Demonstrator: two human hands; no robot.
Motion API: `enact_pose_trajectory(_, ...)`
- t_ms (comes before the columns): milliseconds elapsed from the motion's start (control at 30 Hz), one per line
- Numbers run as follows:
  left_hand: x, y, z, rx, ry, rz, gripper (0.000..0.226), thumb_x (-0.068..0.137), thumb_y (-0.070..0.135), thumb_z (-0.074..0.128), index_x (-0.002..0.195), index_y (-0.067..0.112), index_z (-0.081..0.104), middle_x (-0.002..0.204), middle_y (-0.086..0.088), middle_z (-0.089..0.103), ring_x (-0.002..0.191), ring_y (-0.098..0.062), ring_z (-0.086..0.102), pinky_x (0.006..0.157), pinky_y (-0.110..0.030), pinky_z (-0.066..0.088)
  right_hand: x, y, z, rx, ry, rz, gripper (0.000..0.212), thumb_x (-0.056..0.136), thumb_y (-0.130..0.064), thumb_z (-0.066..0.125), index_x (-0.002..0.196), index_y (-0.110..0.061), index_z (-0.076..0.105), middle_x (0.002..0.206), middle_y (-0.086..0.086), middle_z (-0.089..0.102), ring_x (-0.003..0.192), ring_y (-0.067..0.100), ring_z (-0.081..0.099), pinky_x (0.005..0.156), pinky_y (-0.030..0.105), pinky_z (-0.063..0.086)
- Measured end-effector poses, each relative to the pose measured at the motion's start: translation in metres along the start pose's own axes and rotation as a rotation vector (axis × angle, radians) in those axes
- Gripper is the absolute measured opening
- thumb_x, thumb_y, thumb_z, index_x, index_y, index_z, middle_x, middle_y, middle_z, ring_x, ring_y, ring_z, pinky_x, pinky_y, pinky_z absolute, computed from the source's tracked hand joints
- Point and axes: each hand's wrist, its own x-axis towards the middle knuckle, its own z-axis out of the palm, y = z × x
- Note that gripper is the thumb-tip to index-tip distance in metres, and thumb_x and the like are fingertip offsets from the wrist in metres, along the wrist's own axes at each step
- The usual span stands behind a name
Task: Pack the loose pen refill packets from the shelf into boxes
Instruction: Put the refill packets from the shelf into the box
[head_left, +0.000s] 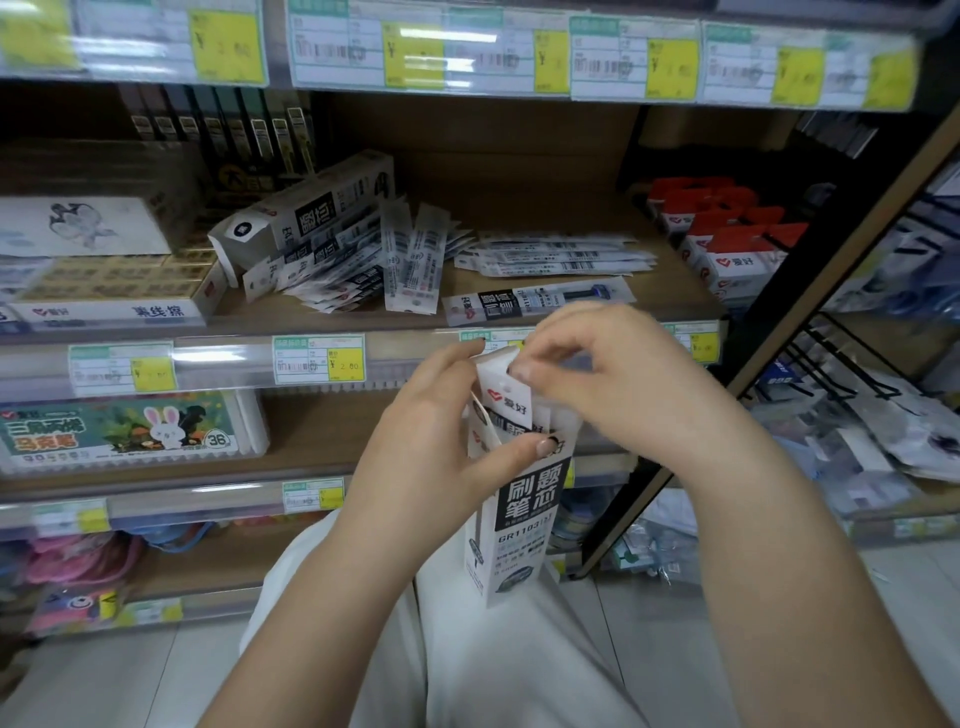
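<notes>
A tall white and black refill box (519, 514) stands upright on my lap, its top open. My left hand (431, 436) grips the box near its top, thumb across the front. My right hand (597, 374) pinches the tops of the refill packets (506, 400) sticking out of the box. Several loose refill packets (415, 260) lie scattered on the wooden shelf (519, 218) above, more lie in a flat pile (556, 257), and one packet (540, 301) rests near the shelf's front edge. Another refill box (306, 213) lies on its side among them.
Flat yellow boxes (114, 291) sit at the shelf's left, red and white boxes (727, 244) at its right. Price label strips (317, 358) line each shelf edge. A marker set (130, 431) rests on the shelf below. A black wire rack (857, 364) stands to the right.
</notes>
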Motion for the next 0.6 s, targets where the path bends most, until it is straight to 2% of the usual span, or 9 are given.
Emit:
enact_pose_trajectory(67,0.001,-0.001,0.000,-0.004,-0.004,0.006,0.067,0.064,0.065,0.056,0.110,0.016,0.059,0.136,0.006,0.048,0.121,-0.006,0.044,0.093,-0.015,0.032,-0.005,-0.005,-0.002,0.132,0.102,0.003,0.021,0.083,-0.043,0.058,0.078,-0.027,0.072,0.093,-0.012,0.066,0.091,0.002,0.059,0.083,0.031,0.047)
enact_pose_trajectory(133,0.001,-0.001,0.001,0.009,-0.006,-0.003,0.069,0.063,0.067,0.054,0.109,0.016,0.059,0.136,0.007,0.047,0.122,-0.006,0.043,0.091,-0.014,0.031,-0.009,-0.012,-0.004,0.131,0.083,0.019,0.017,0.079,-0.043,0.063,0.069,-0.031,0.068,0.098,-0.013,0.065,0.095,0.002,0.058,0.083,0.030,0.047)
enact_pose_trajectory(233,0.001,0.001,0.001,0.022,-0.012,-0.020,0.062,0.062,0.066,0.059,0.102,0.019,0.059,0.139,0.009,0.044,0.123,-0.003,0.040,0.089,-0.011,0.027,-0.009,-0.019,-0.007,-0.060,-0.009,0.041,0.017,0.083,-0.036,0.063,0.066,-0.030,0.062,0.103,-0.007,0.065,0.094,0.011,0.060,0.083,0.036,0.050)
enact_pose_trajectory(367,-0.001,0.001,-0.002,-0.019,0.010,-0.039,0.041,0.064,0.053,0.072,0.085,0.026,0.050,0.138,0.009,0.045,0.118,-0.002,0.042,0.082,-0.013,0.027,-0.007,-0.015,-0.006,-0.266,-0.013,-0.032,0.014,0.082,-0.023,0.062,0.071,-0.015,0.065,0.086,0.001,0.067,0.085,0.021,0.062,0.078,0.036,0.050)
enact_pose_trajectory(467,-0.001,0.000,-0.002,-0.013,0.015,-0.030,0.042,0.064,0.058,0.068,0.085,0.027,0.050,0.137,0.008,0.046,0.112,0.005,0.039,0.080,-0.012,0.027,-0.011,-0.017,-0.004,-0.227,-0.014,-0.019,0.016,0.080,-0.028,0.065,0.066,-0.029,0.058,0.100,-0.007,0.061,0.097,0.015,0.056,0.084,0.035,0.048)
enact_pose_trajectory(600,0.000,0.002,0.001,-0.001,0.000,-0.026,0.047,0.059,0.065,0.052,0.088,0.029,0.052,0.137,0.007,0.047,0.117,0.001,0.041,0.083,-0.009,0.027,-0.009,-0.022,0.002,-0.248,-0.059,-0.028,0.016,0.085,-0.030,0.061,0.071,-0.022,0.063,0.110,-0.007,0.058,0.109,0.013,0.048,0.092,0.035,0.042)
